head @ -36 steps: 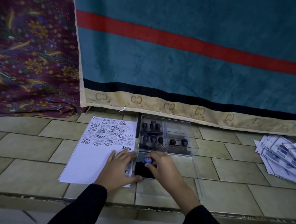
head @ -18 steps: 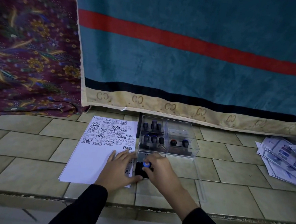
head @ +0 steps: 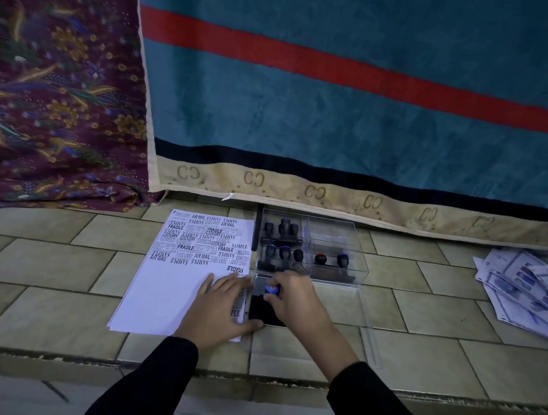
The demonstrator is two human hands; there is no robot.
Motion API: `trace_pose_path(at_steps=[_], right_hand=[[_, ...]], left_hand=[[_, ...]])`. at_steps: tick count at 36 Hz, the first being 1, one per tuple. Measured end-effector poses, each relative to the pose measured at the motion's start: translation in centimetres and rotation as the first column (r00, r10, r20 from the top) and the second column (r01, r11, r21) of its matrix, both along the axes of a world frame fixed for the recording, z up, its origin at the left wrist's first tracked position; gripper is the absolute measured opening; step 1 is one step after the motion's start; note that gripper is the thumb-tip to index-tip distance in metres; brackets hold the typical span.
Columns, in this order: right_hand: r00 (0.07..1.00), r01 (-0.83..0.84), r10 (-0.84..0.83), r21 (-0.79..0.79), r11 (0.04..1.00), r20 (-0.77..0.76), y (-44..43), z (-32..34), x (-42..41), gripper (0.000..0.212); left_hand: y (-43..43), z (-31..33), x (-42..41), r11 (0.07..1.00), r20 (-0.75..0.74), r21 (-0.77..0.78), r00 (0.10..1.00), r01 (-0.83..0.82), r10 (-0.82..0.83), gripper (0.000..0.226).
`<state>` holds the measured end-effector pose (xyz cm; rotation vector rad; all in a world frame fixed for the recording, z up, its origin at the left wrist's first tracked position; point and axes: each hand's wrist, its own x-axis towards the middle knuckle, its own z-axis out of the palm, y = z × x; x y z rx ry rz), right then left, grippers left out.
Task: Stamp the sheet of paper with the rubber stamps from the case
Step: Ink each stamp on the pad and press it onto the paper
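A white sheet of paper [head: 168, 290] lies on the tiled floor, its far half covered with black stamp prints. My left hand [head: 218, 309] rests flat on the sheet's near right corner, thumb by the ink pad. My right hand [head: 295, 301] grips a rubber stamp with a blue-topped handle [head: 271, 289] over the black ink pad [head: 260, 312]. Just beyond stands the clear plastic case [head: 335, 240] holding several more stamps [head: 284, 230]. The stamp's face is hidden under my fingers.
A teal blanket with a red stripe [head: 336, 115] hangs behind the case, a maroon floral cloth [head: 58, 91] to its left. A pile of printed papers [head: 524, 286] lies at the right. The case's clear lid [head: 367, 335] lies flat by my right wrist. A step edge [head: 64, 358] runs across near me.
My right hand with the stamp has shifted slightly on the ink pad. The left hand stays on the sheet. The camera has tilted a little.
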<state>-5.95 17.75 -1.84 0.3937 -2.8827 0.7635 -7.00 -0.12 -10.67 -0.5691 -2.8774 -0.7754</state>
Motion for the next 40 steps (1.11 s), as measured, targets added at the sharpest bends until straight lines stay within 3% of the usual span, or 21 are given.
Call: trace_pose_path(at_steps=[4, 7, 10, 12, 15, 17, 20, 40], right_hand=[[1.0, 0.008, -0.008, -0.006, 1.0, 0.019, 0.0, -0.3, -0.4, 0.018], [1.0, -0.014, 0.014, -0.028, 1.0, 0.006, 0.3, -0.7, 0.2, 0.015], [0.999, -0.037, 0.037, -0.066, 0.997, -0.006, 0.4, -0.8, 0.5, 0.014], [0.999, -0.045, 0.043, -0.066, 0.997, -0.019, 0.3, -0.6, 0.6, 0.015], [0.998, -0.061, 0.059, -0.088, 0.994, -0.021, 0.0, -0.3, 0.8, 0.018], [0.997, -0.08, 0.076, -0.14, 0.987, -0.031, -0.5, -0.1, 1.0, 0.018], [0.992, -0.127, 0.121, -0.206, 0.97, -0.043, -1.7, 0.0, 1.2, 0.015], [0.976, -0.212, 0.217, -0.123, 0.969, 0.023, -4.4, -1.4, 1.8, 0.027]], left_hand=[[0.0, 0.9, 0.3, 0.99, 0.089, 0.14, 0.996, -0.005, -0.007, 0.077], [-0.7, 1.9, 0.2, 0.849, 0.263, 0.511, 0.965, -0.135, -0.005, 0.053], [-2.1, 2.6, -0.1, 0.76, 0.195, 0.612, 0.973, -0.218, 0.122, 0.032], [-3.2, 2.8, -0.6, 0.794, 0.093, 0.557, 0.968, -0.243, 0.232, 0.027], [-4.7, 2.4, -1.5, 0.9, -0.024, 0.288, 0.937, -0.327, 0.348, 0.03], [-5.3, 1.9, -1.8, 0.915, 0.013, 0.133, 0.924, -0.381, 0.383, 0.037], [-5.8, 0.9, -1.8, 0.92, 0.033, 0.021, 0.92, -0.39, 0.39, 0.043], [-5.8, 0.2, -1.8, 0.914, 0.019, -0.021, 0.914, -0.406, 0.406, 0.047]])
